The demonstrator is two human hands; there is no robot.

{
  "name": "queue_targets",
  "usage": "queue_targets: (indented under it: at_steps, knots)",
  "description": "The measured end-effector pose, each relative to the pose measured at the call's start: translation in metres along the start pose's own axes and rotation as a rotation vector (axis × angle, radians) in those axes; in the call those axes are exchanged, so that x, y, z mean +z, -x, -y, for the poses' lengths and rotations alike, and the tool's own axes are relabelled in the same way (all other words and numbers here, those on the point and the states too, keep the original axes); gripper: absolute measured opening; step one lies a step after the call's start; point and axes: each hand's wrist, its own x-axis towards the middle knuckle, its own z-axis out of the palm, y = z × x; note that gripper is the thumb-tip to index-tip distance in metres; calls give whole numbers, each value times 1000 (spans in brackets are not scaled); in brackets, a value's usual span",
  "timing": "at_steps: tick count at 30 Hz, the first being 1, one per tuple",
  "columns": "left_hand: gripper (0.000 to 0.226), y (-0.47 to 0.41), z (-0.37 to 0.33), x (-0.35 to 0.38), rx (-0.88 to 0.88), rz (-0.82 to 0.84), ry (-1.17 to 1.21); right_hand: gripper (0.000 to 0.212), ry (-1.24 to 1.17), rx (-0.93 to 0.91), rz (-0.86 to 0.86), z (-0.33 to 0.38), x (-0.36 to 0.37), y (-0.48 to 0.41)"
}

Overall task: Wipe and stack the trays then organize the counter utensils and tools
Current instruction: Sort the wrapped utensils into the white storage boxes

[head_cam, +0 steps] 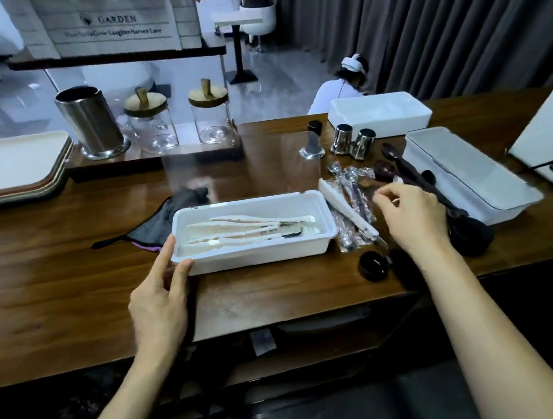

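While the left hand (pixel 161 301) rests against the near left corner of a white plastic bin (pixel 256 256), its fingers (pixel 166 256) lie straight along the bin's smooth side and the thumb touches the rim, gripping nothing. The bin is rectangular with rounded corners and stands mid-desk; pale, flat tongs (pixel 246 230) lie lengthwise inside it. Behind its left end a dark, limp cloth (pixel 172 214) is crumpled on the glossy brown wooden desk (pixel 68 267).

The right hand (pixel 410 214) hovers just right of the bin, fingers loosely curled above a heap of utensils. Whether they pinch anything I cannot tell. Under it lie metal spoons in crinkled clear wrappers (pixel 349 194) and dark, round-bowled wooden spoons (pixel 412 173), beside a white lidded box (pixel 463 170).

The trays (pixel 5 171) sit stacked at the far left edge of the desk, the top one cream and matte with rounded corners. Near them stand a brushed steel cylinder (pixel 91 122) and two clear glass jars (pixel 151 123) with golden lids.
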Motion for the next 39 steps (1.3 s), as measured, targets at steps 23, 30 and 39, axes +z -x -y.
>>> queue_targets:
  at_steps: [23,30,39]
  knots:
    - [45,-1,3,3,16,0,-27,76,-97,165,240,-11,4,-21]
    - [46,-2,7,2,38,6,-13,70,-462,238,342,-24,-25,-21]
    - [46,-3,6,2,42,13,-27,52,-491,74,340,-18,-7,-29]
